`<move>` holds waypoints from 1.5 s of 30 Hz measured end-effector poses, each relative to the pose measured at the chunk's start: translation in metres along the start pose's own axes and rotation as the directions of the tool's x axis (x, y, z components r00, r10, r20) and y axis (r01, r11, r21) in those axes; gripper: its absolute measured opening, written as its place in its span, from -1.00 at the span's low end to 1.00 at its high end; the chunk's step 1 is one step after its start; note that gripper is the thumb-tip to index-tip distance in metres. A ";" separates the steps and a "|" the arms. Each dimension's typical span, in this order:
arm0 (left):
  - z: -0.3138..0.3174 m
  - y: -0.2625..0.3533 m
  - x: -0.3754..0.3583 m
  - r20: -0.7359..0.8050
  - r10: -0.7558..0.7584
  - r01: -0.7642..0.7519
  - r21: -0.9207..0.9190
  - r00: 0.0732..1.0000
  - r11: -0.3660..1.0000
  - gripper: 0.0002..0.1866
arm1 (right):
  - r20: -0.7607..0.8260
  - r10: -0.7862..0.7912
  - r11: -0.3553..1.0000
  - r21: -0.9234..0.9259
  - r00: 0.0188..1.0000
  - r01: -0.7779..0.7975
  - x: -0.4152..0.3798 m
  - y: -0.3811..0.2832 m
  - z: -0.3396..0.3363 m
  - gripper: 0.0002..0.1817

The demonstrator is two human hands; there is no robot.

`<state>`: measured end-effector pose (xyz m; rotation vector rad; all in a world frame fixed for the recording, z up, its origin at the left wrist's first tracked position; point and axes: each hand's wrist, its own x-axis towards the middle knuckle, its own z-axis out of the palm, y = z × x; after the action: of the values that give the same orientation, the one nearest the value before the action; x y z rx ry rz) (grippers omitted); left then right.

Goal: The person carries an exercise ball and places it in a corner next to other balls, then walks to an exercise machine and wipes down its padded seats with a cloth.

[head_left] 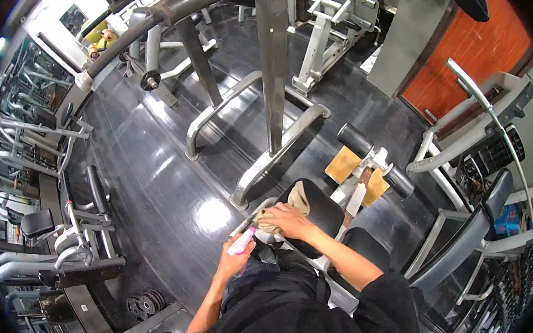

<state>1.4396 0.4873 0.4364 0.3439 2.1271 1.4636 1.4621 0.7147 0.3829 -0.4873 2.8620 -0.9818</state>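
Note:
My left hand (231,262) is wrapped round a spray bottle (242,242) with a white and pink head; the lower part of the bottle is mostly hidden by my fingers. My right hand (288,221) presses a beige cloth (299,198) against the near-left side of a black padded seat (324,210), by a grey metal bar (244,224). Part of the cloth is bunched under my fingers, and a loose flap lies on the pad. Both hands are close together, just in front of my body.
Beyond the seat are black foam rollers (355,140) on a white frame. A steel rack upright (271,73) with a curved base (280,155) stands ahead. Exercise machines line the left, weight plates (146,305) lie at lower left, and another machine (460,244) stands right.

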 end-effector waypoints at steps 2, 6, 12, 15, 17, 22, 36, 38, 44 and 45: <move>-0.002 0.008 -0.004 -0.019 -0.035 0.034 -0.020 0.999 0.999 -0.83 | -0.145 -0.009 1.000 -0.014 0.989 0.007 -0.003 0.014 0.001 -0.35; -0.009 0.003 -0.015 -0.059 -0.094 0.092 -0.045 0.994 0.995 -0.84 | -0.348 0.328 0.941 0.040 0.878 -0.336 0.013 0.078 0.006 -0.47; -0.009 -0.016 -0.023 -0.087 -0.050 0.054 0.046 0.995 0.997 -0.86 | 0.205 0.424 0.900 0.009 0.882 -0.435 0.070 0.120 0.003 -0.62; -0.006 -0.001 -0.024 -0.068 -0.132 0.131 -0.014 0.989 0.991 -0.87 | 0.533 0.192 0.979 -0.051 0.824 -0.195 0.097 0.062 0.011 -0.72; -0.005 0.009 -0.025 -0.085 -0.138 0.137 -0.021 0.987 0.990 -0.87 | 0.615 0.248 0.969 -0.166 0.748 -0.185 0.100 0.035 0.002 -0.72; -0.009 0.008 -0.028 -0.122 -0.096 0.096 -0.003 0.988 0.995 -0.88 | 0.411 0.475 0.875 -0.316 0.778 -0.367 0.105 0.112 0.010 -0.72; 0.006 -0.002 -0.025 -0.109 -0.120 0.119 -0.017 0.987 0.993 -0.85 | 0.543 0.350 0.929 -0.100 0.763 -0.355 0.103 0.150 0.033 -0.62; 0.008 -0.003 -0.022 -0.106 -0.090 0.092 0.012 0.990 0.996 -0.85 | 0.559 0.420 0.896 -0.130 0.715 -0.425 0.103 0.164 0.018 -0.59; 0.000 0.007 -0.028 -0.090 -0.176 0.180 0.044 0.980 0.983 -0.85 | 0.478 0.686 0.657 -0.084 0.548 -0.749 0.090 0.195 -0.001 -0.49; -0.002 0.003 -0.029 -0.095 -0.161 0.168 0.064 0.982 0.984 -0.85 | 0.440 0.732 0.613 -0.090 0.521 -0.785 0.085 0.203 0.004 -0.47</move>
<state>1.4623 0.4732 0.4479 0.1259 2.2257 1.3335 1.3267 0.8360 0.2585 0.5072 2.1683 -0.7175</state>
